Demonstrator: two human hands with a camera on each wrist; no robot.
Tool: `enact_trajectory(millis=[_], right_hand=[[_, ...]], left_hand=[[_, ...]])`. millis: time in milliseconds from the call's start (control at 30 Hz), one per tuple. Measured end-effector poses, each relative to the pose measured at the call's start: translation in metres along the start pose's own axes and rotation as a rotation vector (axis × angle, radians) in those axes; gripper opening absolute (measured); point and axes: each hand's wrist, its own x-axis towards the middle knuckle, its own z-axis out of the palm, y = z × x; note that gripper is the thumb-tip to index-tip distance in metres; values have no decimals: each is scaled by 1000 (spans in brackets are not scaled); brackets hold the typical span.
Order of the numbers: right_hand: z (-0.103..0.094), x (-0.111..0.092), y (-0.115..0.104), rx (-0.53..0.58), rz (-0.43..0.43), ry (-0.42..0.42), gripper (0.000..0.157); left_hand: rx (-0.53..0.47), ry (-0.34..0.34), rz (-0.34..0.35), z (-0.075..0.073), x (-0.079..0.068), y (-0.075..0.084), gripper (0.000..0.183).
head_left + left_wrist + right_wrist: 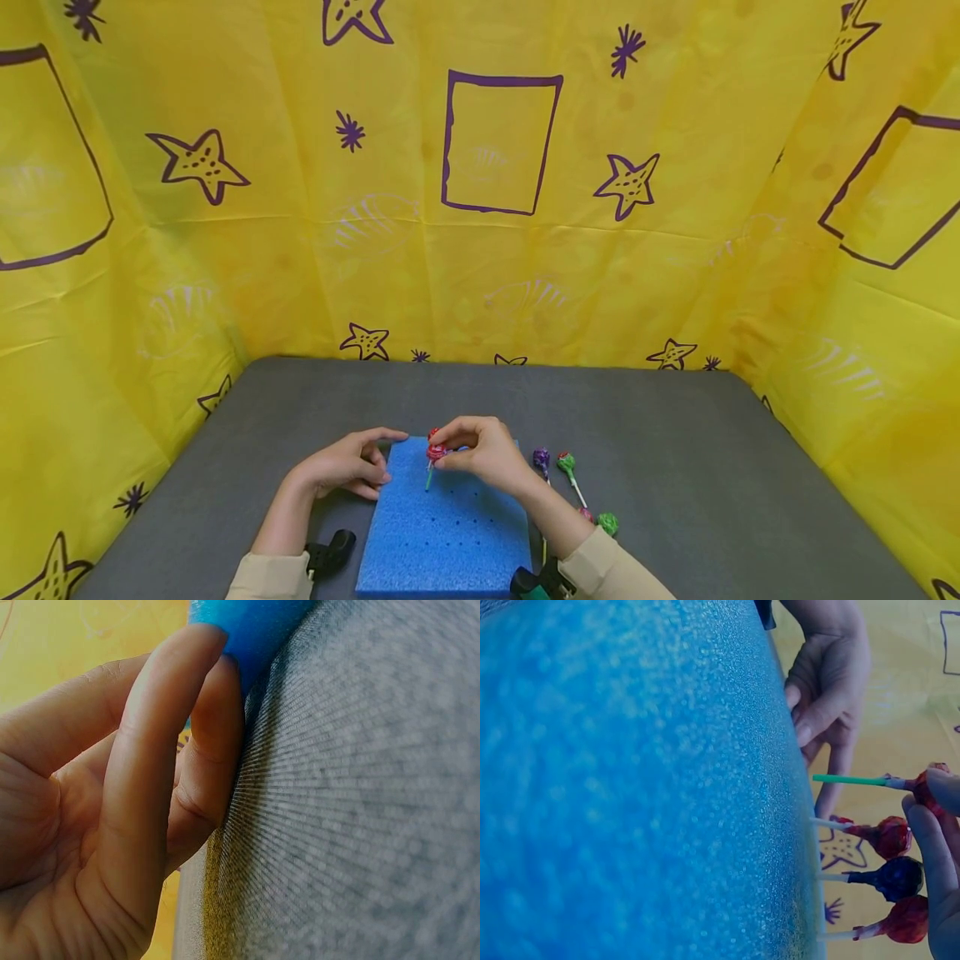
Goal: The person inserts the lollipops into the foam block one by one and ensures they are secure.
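My right hand (486,454) pinches a red-wrapped lollipop (436,452) by its head between thumb and fingers. Its green stick points down above the far left part of a blue foam board (442,571) dotted with small holes. In the right wrist view, the free end of that stick shows apart from the board. Beyond it, a red lollipop (892,838), a dark blue one (900,879) and another red one (906,920) stand in the foam in a row. My left hand (341,465) rests at the board's left side, index finger reaching its far corner, thumb near the edge.
Right of the board, several lollipops lie on the grey table (697,483), among them a purple one (542,457) and two green ones, one farther (566,463) and one nearer (608,523). A yellow patterned cloth (480,275) encloses the back and sides.
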Motion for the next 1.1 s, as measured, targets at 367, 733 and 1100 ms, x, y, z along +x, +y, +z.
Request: enact_trajectory(millis=[367, 733, 1100], right_hand=[[2, -1, 5, -1, -29, -33, 19], [3, -1, 4, -52, -46, -70, 18], [4, -3, 0, -68, -21, -99, 16]], left_hand=[[-4, 3, -10, 1, -1, 1, 66], [-9, -1, -9, 1, 0, 0, 66], [-1, 7, -10, 1, 0, 0, 66]])
